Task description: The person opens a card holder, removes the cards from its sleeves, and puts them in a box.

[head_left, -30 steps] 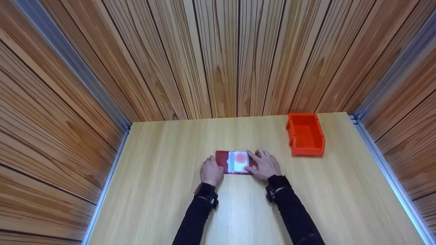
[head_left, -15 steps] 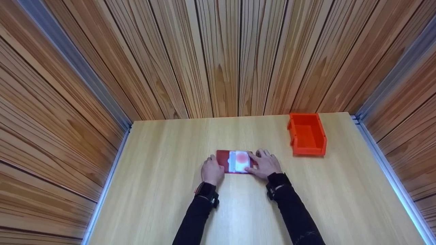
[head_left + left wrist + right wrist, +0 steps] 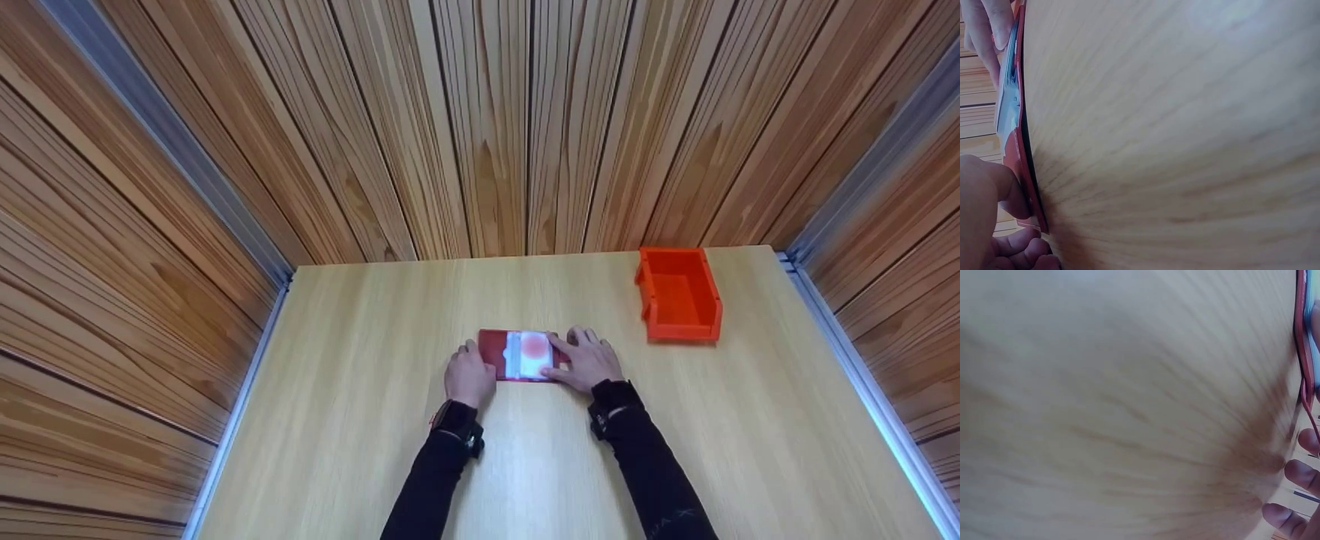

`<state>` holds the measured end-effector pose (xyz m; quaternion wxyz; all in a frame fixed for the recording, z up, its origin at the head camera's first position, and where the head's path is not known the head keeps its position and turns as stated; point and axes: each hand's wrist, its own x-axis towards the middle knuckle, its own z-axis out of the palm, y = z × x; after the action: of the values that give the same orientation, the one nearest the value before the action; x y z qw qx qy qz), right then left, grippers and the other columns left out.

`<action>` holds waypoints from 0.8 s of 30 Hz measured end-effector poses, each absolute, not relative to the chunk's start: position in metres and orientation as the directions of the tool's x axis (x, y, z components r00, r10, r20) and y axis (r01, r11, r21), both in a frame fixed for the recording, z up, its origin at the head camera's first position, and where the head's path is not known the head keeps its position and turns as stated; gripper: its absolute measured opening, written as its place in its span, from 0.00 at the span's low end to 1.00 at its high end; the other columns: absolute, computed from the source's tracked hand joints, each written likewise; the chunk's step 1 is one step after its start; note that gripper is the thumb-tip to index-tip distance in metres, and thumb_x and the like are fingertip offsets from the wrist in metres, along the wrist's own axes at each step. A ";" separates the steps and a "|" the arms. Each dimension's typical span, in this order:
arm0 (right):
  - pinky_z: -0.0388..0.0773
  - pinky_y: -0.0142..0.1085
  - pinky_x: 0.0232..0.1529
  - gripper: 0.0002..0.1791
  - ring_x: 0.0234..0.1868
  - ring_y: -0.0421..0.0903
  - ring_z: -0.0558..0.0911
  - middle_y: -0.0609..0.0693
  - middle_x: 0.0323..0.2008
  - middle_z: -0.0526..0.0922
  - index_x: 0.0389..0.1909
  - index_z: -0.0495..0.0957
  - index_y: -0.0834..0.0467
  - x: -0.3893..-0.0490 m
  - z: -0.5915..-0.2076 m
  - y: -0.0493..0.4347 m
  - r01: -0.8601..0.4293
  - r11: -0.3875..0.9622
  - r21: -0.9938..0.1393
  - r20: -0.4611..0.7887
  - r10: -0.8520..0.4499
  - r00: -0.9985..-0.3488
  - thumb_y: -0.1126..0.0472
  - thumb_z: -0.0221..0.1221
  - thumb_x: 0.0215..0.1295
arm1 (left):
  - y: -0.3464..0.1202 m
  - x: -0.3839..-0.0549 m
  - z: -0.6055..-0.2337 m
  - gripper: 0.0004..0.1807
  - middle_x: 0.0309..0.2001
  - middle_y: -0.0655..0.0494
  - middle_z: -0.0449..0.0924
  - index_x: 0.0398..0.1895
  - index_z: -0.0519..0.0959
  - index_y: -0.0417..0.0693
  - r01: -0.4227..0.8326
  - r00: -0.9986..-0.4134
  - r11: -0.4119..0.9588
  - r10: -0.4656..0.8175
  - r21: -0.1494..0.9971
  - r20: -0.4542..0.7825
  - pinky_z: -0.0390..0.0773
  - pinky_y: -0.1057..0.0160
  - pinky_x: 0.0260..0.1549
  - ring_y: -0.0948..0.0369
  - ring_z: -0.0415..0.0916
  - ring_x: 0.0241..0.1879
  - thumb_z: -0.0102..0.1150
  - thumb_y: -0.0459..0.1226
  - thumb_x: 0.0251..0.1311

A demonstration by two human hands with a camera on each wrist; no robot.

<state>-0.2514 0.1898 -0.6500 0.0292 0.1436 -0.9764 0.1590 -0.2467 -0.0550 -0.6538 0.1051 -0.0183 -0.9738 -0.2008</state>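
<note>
Red wallet (image 3: 492, 349), orange bin (image 3: 682, 331) beyond, right

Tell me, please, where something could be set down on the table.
Bare table lies between its left edge and the left arm, and right of the right arm, nearer than the orange bin. A strip is also free between the red wallet and the back wall. Crowded: the wallet itself, held by the left hand and right hand.

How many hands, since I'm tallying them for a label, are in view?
2: the left hand grips the left end of the red holder; the right hand is at its right end.
</note>
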 end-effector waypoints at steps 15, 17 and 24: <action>0.65 0.44 0.40 0.43 0.46 0.54 0.70 0.56 0.48 0.72 0.71 0.75 0.44 -0.252 -0.648 0.186 -0.249 0.915 -0.318 0.064 -0.242 -0.968 0.30 0.69 0.56 | -0.030 -0.249 -0.650 0.06 0.43 0.44 0.81 0.43 0.81 0.37 0.245 -0.959 0.818 0.126 0.520 0.253 0.82 0.54 0.42 0.49 0.82 0.42 0.58 0.30 0.67; 0.66 0.44 0.40 0.43 0.46 0.54 0.70 0.56 0.48 0.72 0.71 0.75 0.44 -0.253 -0.649 0.186 -0.254 0.915 -0.312 0.064 -0.247 -0.967 0.29 0.68 0.57 | -0.024 -0.248 -0.649 0.05 0.37 0.46 0.80 0.37 0.81 0.39 0.225 -0.968 0.775 0.110 0.591 0.224 0.81 0.54 0.41 0.49 0.82 0.39 0.56 0.30 0.68; 0.70 0.47 0.43 0.42 0.48 0.56 0.72 0.56 0.50 0.74 0.71 0.76 0.43 -0.251 -0.651 0.187 -0.249 0.911 -0.327 0.079 -0.236 -0.968 0.31 0.69 0.56 | -0.007 -0.252 -0.641 0.13 0.37 0.41 0.84 0.34 0.80 0.38 0.070 -0.997 0.782 0.036 0.619 0.067 0.80 0.47 0.45 0.42 0.83 0.44 0.51 0.37 0.72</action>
<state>-0.2515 0.1869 -0.6505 0.0190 0.1243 -0.9774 0.1699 -0.2519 -0.0069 -0.6414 0.0259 -0.0282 -0.9436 -0.3288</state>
